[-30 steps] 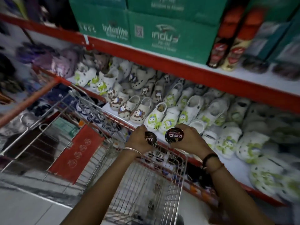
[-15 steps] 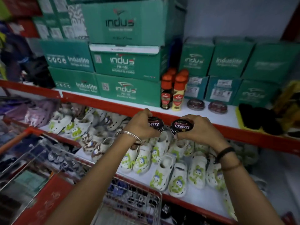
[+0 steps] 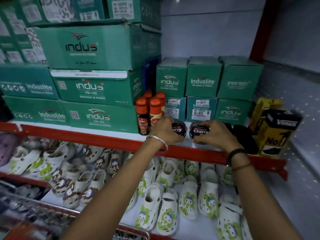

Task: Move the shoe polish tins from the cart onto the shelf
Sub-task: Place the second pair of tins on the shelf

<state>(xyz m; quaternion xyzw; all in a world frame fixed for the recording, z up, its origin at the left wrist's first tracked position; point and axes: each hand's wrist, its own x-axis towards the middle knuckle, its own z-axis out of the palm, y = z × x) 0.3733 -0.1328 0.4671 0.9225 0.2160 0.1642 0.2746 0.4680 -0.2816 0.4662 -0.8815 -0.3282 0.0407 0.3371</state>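
On shelf (image 3: 121, 142) | both hands now lowered from mid-air | left hand (image 3: 166, 130) and right hand (image 3: 214, 134) fingers each closed round a tin, left tin (image 3: 179, 129), right tin (image 3: 199, 131) | placing nearly done

We see our left hand (image 3: 165, 131) and right hand (image 3: 215, 134) each gripping a Cherry polish tin, left tin (image 3: 179, 129) and right tin (image 3: 199, 131), at the red-edged shelf (image 3: 103, 142). Orange-capped bottles (image 3: 149, 111) stand at ten o'clock of the left tin, a yellow Venus box (image 3: 275, 134) at three o'clock.
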